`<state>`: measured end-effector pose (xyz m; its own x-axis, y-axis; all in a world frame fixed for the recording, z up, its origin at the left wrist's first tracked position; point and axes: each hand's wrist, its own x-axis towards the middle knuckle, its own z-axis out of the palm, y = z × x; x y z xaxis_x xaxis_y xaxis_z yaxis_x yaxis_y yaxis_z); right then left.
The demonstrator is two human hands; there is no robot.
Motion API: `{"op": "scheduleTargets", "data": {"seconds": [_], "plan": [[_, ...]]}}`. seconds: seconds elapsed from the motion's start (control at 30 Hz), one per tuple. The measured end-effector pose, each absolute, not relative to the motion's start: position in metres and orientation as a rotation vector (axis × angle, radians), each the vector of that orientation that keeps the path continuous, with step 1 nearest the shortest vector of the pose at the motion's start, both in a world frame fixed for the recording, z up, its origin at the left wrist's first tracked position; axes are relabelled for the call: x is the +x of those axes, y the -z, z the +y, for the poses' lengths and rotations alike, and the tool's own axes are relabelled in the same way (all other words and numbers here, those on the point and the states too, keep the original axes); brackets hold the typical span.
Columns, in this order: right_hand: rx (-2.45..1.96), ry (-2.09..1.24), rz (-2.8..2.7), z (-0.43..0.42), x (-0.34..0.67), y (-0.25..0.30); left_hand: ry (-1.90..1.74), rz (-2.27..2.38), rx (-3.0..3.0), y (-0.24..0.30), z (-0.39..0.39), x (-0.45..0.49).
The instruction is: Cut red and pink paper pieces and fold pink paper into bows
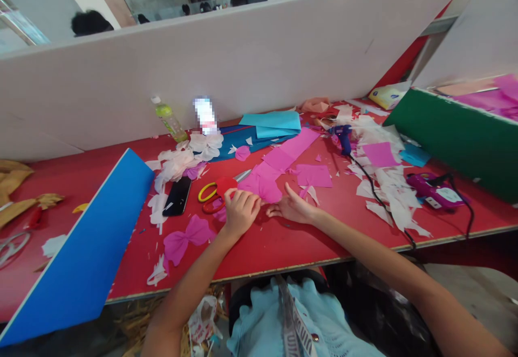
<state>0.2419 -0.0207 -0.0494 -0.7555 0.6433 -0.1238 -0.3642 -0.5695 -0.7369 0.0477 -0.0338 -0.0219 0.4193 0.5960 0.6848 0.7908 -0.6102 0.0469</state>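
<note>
My left hand (240, 211) rests on the red table (283, 244) with its fingers curled over the edge of a pink paper piece (261, 187). My right hand (292, 206) lies just to the right of it, fingers stretched out and touching the same pink paper. Scissors with yellow and red handles (214, 191) lie right behind my left hand. A folded pink paper bow (186, 238) sits to the left near the table's front.
A black phone (177, 196) lies left of the scissors. A blue board (87, 249) leans at the left, a green board (457, 136) at the right. A blue glue gun (343, 138), a purple glue gun (435, 192), a bottle (170, 119) and paper scraps are scattered about.
</note>
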Motion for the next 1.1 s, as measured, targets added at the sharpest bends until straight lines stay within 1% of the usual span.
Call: {"op": "scheduleTargets", "data": {"seconds": [0.23, 0.57, 1.1], "plan": [[-0.501, -2.312, -1.024, -0.0224, 0.2425, 0.0469, 0.951, -1.224, -2.377, 0.0226, -0.0352, 0.0488], [-0.440, -2.360, -0.947, -0.0220, 0.2440, 0.0463, 0.908, -1.134, -2.423, 0.0228, -0.0338, 0.0477], [-0.413, -2.384, -0.932, -0.0217, 0.2438, 0.0460, 0.927, -1.132, -2.491, 0.0178, -0.0350, 0.0474]]}}
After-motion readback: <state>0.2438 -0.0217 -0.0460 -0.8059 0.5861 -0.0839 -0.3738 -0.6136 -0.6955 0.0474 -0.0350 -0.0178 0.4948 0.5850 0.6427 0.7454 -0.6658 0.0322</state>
